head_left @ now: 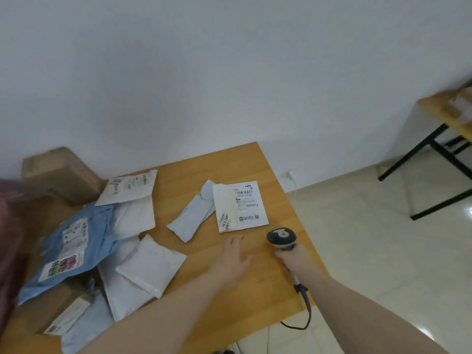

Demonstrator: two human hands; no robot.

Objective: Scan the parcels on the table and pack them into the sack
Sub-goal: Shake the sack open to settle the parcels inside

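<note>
Wooden tabletop (255, 159) against a plain white wall, parcels scattered all over the left half. What matters for us right now is the white parcel (240, 205) with its barcode label face up, sitting on its own toward the right edge. It's at about 12 o'clock from our left hand (233, 259), near the fingertips but not touching, and at roughly 11 o'clock from the scanner (281, 238). Its long axis runs more or less away from us, tilted a bit, with a grey mailer (191, 221) tucked just beside it at 9 o'clock.

Left fingers are straight and loosely spread, holding nothing, hovering low over the wood. Right hand (296, 261) is wrapped round the scanner handle, head pointing up at the label. We'd say the left hand is the nearer one for grabbing it once it's scanned.

Blue mailer (69, 251) and the rest wait at 9 o'clock. Can't see the sack clearly.
</note>
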